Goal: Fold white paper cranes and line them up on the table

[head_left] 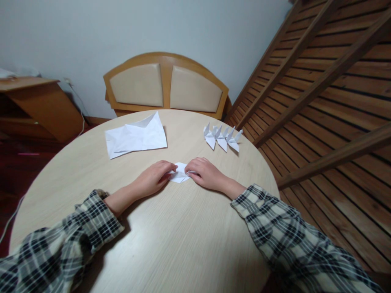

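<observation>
Currently: wht folded paper (180, 172) | btwn L hand (155, 175) & R hand (205, 171), both pinching it | long axis approx. L–R

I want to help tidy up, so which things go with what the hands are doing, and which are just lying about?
In use: left hand, right hand, small folded paper, table; probably loose white paper, paper figures.
Just around: padded panel, desk, wooden slats.
</observation>
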The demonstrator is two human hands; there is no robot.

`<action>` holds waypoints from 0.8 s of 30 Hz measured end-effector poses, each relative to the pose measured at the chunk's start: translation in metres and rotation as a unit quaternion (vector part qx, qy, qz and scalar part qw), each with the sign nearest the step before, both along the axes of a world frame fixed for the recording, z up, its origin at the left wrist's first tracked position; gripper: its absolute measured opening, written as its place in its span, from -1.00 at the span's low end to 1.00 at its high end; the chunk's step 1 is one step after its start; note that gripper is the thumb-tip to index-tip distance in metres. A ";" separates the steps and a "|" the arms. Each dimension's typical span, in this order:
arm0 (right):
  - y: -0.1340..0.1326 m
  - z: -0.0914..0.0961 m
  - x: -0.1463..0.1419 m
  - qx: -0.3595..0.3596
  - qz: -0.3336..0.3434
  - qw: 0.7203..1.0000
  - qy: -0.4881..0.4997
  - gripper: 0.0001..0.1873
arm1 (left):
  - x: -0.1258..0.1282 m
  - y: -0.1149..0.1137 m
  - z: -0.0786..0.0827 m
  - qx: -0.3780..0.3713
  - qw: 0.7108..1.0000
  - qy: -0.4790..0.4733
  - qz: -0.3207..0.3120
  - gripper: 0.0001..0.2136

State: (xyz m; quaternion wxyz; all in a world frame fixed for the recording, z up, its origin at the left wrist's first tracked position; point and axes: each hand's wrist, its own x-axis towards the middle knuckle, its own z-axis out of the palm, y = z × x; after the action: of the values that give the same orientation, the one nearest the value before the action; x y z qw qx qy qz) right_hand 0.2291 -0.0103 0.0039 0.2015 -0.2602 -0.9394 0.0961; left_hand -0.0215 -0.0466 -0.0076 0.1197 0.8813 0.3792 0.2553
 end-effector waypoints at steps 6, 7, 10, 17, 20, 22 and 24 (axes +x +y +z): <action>0.001 -0.001 0.001 0.006 0.010 1.000 -0.003 -0.83 | -0.001 0.003 -0.001 0.010 1.000 0.011 -0.024 -0.81; 0.001 -0.001 0.001 0.007 0.011 1.000 -0.003 -0.82 | -0.001 0.003 -0.001 0.012 1.000 0.012 -0.026 -0.81; 0.001 -0.002 0.001 0.006 0.010 1.000 -0.001 -0.82 | -0.001 0.004 -0.002 0.017 0.999 0.012 -0.030 -0.81; 0.001 -0.001 0.001 -0.006 0.012 1.000 0.001 -0.81 | -0.002 0.004 -0.003 0.020 0.999 0.007 -0.031 -0.79; 0.001 -0.001 0.001 -0.008 0.009 1.000 -0.003 -0.80 | -0.002 0.004 -0.002 0.018 0.999 0.008 -0.032 -0.79; 0.001 -0.001 0.001 -0.010 0.008 1.000 -0.004 -0.80 | -0.002 0.004 -0.002 0.019 0.999 0.008 -0.031 -0.79; 0.000 0.000 0.002 -0.014 0.008 1.000 -0.006 -0.80 | -0.002 0.004 -0.002 0.019 0.999 0.009 -0.031 -0.78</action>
State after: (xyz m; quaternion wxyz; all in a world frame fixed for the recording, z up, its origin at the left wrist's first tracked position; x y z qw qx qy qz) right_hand 0.2307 -0.0100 0.0035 0.1919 -0.2557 -0.9412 0.1092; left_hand -0.0231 -0.0426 -0.0100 0.1074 0.8971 0.3473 0.2510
